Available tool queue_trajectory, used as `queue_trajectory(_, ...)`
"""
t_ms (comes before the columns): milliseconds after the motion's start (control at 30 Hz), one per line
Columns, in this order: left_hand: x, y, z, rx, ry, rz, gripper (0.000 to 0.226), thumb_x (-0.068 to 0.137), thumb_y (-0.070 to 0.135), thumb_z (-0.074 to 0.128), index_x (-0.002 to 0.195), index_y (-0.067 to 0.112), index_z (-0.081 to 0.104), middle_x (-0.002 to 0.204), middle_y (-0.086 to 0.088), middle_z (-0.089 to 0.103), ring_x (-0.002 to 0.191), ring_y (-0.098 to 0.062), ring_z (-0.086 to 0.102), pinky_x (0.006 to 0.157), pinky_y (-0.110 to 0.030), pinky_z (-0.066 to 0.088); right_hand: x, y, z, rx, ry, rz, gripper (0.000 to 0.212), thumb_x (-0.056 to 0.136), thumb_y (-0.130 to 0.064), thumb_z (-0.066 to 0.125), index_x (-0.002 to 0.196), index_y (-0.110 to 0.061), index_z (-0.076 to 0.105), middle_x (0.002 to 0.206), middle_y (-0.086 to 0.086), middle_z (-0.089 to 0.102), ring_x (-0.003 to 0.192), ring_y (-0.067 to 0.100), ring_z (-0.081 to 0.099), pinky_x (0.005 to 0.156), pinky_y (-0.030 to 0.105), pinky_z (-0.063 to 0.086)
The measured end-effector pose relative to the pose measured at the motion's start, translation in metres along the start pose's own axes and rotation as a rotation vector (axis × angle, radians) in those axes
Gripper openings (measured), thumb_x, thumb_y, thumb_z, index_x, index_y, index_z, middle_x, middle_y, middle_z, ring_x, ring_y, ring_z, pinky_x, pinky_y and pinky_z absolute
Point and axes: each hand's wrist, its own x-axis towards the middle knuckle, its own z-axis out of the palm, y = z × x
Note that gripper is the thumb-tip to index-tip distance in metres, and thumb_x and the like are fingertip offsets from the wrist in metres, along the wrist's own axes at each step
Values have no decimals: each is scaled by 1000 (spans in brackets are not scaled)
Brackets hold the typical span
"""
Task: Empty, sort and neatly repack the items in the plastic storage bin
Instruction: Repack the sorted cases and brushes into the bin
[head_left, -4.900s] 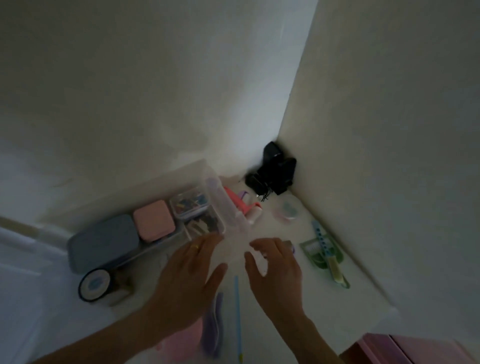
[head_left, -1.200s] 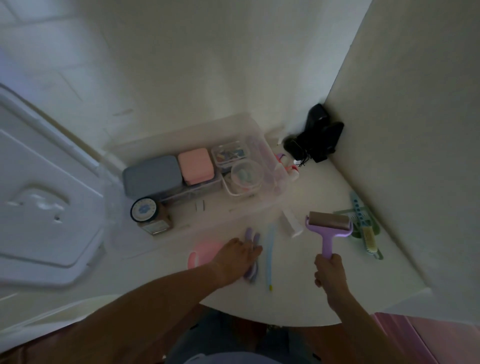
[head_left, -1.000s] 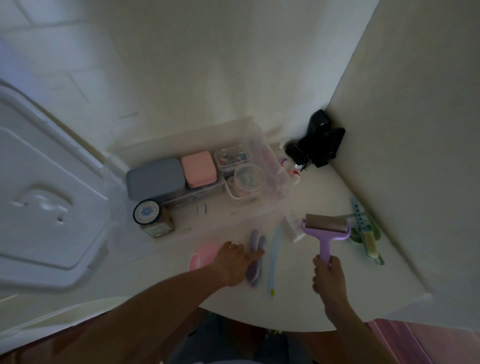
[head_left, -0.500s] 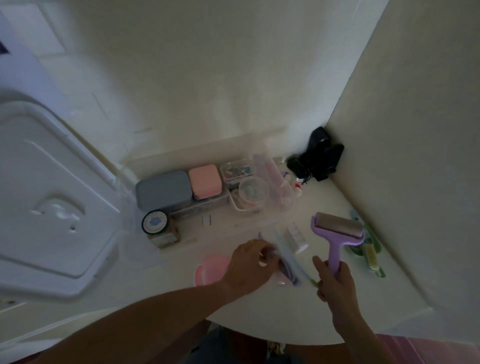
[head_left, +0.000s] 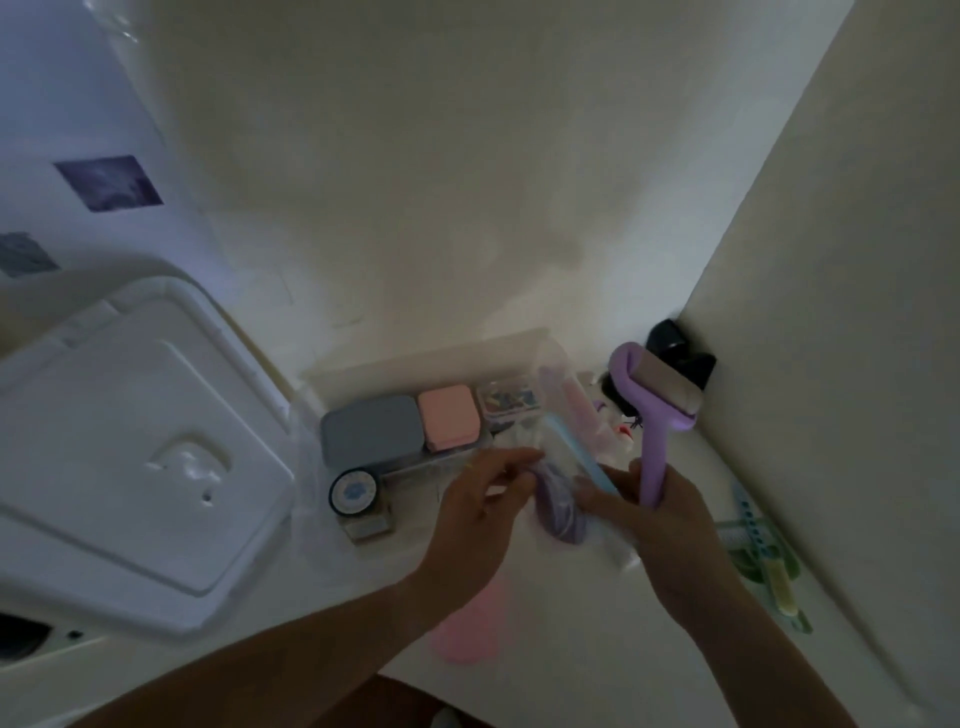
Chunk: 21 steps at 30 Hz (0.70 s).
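while the right hand (head_left: 660, 512) grips the lint roller (head_left: 655, 410), the left hand (head_left: 485, 499) pinching the purple comb (head_left: 558, 512) should lay it flat in the bin (head_left: 431, 358).

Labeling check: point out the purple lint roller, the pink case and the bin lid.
purple lint roller (head_left: 652, 447), head view, on its handle above the right hand.
pink case (head_left: 448, 418), head view, middle of its top.
bin lid (head_left: 124, 441), head view, flat central panel.

Home setting: a white table (head_left: 597, 613) set into a plain wall corner, bearing a clear storage bin (head_left: 426, 358) of small household cases.
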Motion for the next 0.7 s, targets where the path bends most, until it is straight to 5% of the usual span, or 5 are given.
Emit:
queue_trajectory(133,28,5,-22,-283,155,-329,49,89,20,72,128,38,49,98,-3,64,88,-15,69,73,-36,61,23,0,46,87,-56,-30,22,73,10,77,74,-11,70,91,13,76,80,23,72,66,29,57)
queue_trajectory(267,53,-13,-60,-595,85,-718,33,73,19,82,103,15,68,94,-9,69,83,-22,65,73,-33,53,51,4,88,179,-136,60,27,75,12,72,72,-14,78,87,13,76,76,21,71,66,29,56)
queue_trajectory(467,83,-37,-113,-457,40,-680,39,80,4,74,116,16,65,109,-19,70,98,-32,65,94,-47,51,91,26,133,130,-79,144,16,75,-8,83,80,3,72,80,14,75,74,27,72,71,35,60)
queue_trajectory(567,106,-44,-137,-295,-145,-695,40,87,9,71,126,15,61,128,-24,63,113,-33,61,105,-50,44,108,36,156,53,-30,126,18,75,-4,82,73,0,65,63,7,70,58,19,68,54,29,58)
queue_trajectory(700,140,-34,-175,157,-223,-661,66,77,9,81,135,28,55,115,-6,67,108,-21,63,85,-31,53,120,53,178,-15,-7,127,27,73,-7,85,82,5,62,69,20,67,66,32,71,61,48,62)
